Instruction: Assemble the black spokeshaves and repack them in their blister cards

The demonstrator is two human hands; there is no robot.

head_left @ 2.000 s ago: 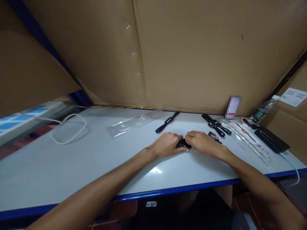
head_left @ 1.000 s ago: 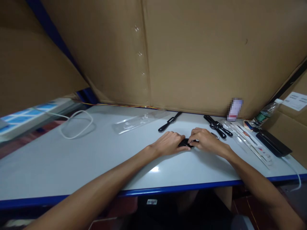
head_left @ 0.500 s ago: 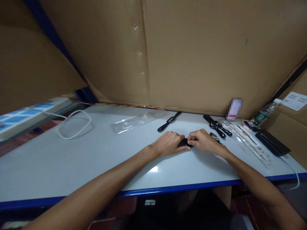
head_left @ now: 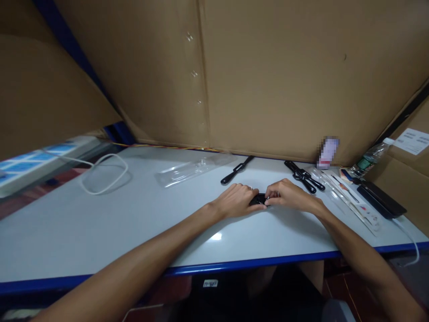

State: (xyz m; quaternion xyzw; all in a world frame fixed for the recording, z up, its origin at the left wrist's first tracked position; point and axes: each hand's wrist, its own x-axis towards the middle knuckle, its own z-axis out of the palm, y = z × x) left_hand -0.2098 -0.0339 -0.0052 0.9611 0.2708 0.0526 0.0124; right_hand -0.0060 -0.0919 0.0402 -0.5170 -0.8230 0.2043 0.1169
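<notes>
Both my hands rest on the white table (head_left: 100, 223) and meet over a small black object (head_left: 258, 199), probably a watch body or strap piece. My left hand (head_left: 234, 200) is curled around its left side, fingers closed. My right hand (head_left: 290, 194) pinches its right end with thumb and fingers. Most of the object is hidden under my fingers. A single black strap (head_left: 236, 170) lies just beyond my left hand. A pair of black straps (head_left: 303, 175) lies beyond my right hand.
A clear plastic sleeve (head_left: 191, 169) lies at the back middle. A white cable loop (head_left: 103, 176) sits at the left. Packaged strips (head_left: 348, 197), a black flat device (head_left: 382, 201) and a plastic bottle (head_left: 370, 158) are at the right. Cardboard walls (head_left: 268, 76) close off the back.
My right hand has shifted slightly on the black object, fingers re-pinching its right end and covering the small piece behind it. My left hand has stayed put.
</notes>
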